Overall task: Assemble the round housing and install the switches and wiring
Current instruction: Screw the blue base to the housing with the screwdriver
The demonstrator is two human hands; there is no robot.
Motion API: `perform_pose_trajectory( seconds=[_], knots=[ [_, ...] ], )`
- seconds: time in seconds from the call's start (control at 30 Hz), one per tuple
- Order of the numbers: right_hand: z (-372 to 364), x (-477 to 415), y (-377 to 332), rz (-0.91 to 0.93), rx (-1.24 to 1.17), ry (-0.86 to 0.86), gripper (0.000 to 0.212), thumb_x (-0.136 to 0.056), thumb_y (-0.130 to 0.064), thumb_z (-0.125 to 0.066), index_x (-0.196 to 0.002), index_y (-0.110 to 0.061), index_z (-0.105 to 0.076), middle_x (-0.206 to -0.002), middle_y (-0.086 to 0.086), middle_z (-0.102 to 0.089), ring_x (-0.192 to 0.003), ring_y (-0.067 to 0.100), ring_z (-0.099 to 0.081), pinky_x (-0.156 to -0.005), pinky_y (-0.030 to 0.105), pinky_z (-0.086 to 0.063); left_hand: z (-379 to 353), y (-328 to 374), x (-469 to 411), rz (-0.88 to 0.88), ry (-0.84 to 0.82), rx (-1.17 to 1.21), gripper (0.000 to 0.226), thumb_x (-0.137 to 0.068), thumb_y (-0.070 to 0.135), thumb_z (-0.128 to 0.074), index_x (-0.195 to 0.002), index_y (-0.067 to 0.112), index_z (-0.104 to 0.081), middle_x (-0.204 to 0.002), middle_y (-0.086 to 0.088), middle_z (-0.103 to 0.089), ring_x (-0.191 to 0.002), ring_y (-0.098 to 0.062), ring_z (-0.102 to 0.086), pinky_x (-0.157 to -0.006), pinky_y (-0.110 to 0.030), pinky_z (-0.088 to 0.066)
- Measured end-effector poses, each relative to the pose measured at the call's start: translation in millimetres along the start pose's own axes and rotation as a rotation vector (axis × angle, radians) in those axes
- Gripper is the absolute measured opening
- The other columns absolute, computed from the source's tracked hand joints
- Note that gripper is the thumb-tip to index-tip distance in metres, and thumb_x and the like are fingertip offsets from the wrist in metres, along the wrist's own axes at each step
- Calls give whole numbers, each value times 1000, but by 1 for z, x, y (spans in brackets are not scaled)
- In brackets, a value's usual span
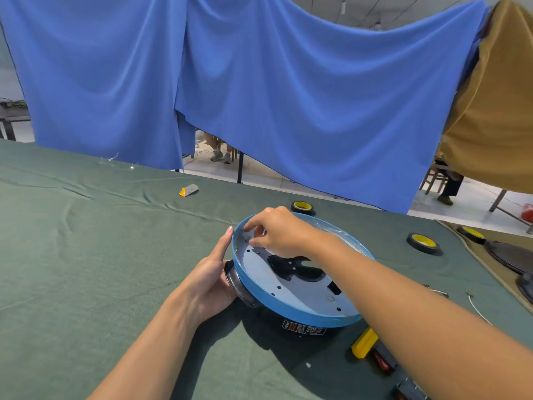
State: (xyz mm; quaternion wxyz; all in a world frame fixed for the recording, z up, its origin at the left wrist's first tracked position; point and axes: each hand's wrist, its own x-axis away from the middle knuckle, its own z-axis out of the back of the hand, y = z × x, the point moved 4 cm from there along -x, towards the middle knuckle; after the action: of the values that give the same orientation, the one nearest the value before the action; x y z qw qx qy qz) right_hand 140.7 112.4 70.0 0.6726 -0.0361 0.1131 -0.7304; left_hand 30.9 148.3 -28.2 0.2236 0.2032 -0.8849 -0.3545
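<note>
The round housing [291, 308] lies tilted on the green cloth, with a blue rim, a black body and a grey metal plate [300, 293] with holes inside. My left hand [213, 284] holds its left side around the black handle [238, 287], one finger straight up along the rim. My right hand [277, 232] reaches over into the housing at its far left, fingertips pinched together on the plate; what they pinch is too small to make out. A yellow block [364, 342] and red switches [382, 365] lie at the near right, under my right forearm.
Three rolls of black tape with yellow cores [302, 207] [424, 243] [471, 233] lie behind and to the right. A yellow-grey piece [189, 190] sits far left. White wires [476, 307] and dark round parts [510, 256] are at the right edge. A blue curtain [259, 96] hangs behind the table.
</note>
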Motion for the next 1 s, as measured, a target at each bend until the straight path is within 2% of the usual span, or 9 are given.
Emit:
perform_pose_trajectory(
  seconds=[0.13, 0.3, 0.43, 0.6, 0.83, 0.93, 1.0],
  knots=[
    [0, -3, -2, 8, -4, 22, 21, -91, -11, -63, -110, -14, -73, -103, 5, -70, -90, 19, -63, -81, 37, -57, 0, 2, -2, 4, -40, -14, 75, -86, 57, -58, -128, -5, -59, -131, -24, -59, -117, -36, -58, -108, -46, -43],
    [2, -9, -3, 9, 44, 32, 24, -91, 0, -57, -104, -9, -75, -101, 7, -71, -90, 22, -64, -81, 39, -57, -1, 2, 0, 17, -66, 28, 78, -84, 54, -61, -130, -8, -56, -136, -26, -55, -121, -37, -54, -111, -46, -39],
    [3, -15, -6, 22, 115, 8, 23, -93, -6, -58, -107, -12, -74, -102, 6, -71, -92, 23, -64, -83, 39, -56, 0, 2, -1, 29, -71, 83, 79, -86, 53, -60, -134, -8, -52, -141, -26, -50, -134, -39, -45, -114, -48, -35],
    [2, -20, -10, 48, 213, -17, 23, -93, -6, -56, -103, -16, -74, -97, 7, -69, -88, 25, -63, -79, 41, -57, 0, 1, -3, 44, -101, 130, 70, -89, 49, -59, -135, -3, -54, -139, -22, -54, -133, -35, -47, -115, -47, -33],
    [-3, -20, -14, 74, 281, -21, 25, -88, 1, -59, -104, -12, -73, -95, 8, -68, -85, 24, -63, -76, 39, -58, 3, 0, -7, 47, -112, 134, 71, -86, 47, -66, -135, -4, -54, -137, -22, -55, -130, -36, -50, -113, -49, -35],
    [-6, -21, -9, 26, 260, -31, 16, -89, -5, -59, -94, -12, -72, -89, 8, -64, -79, 26, -63, -73, 43, -58, 5, 0, -9, 42, -115, 132, 71, -86, 47, -66, -135, -3, -53, -138, -22, -55, -131, -36, -50, -114, -48, -35],
    [-6, -21, -7, -3, 241, -23, 13, -93, -11, -58, -95, -11, -71, -90, 9, -62, -79, 26, -63, -73, 44, -58, 5, 0, -10, 35, -114, 128, 69, -86, 46, -66, -134, -3, -55, -137, -21, -56, -130, -36, -51, -113, -47, -36]
  ],
)
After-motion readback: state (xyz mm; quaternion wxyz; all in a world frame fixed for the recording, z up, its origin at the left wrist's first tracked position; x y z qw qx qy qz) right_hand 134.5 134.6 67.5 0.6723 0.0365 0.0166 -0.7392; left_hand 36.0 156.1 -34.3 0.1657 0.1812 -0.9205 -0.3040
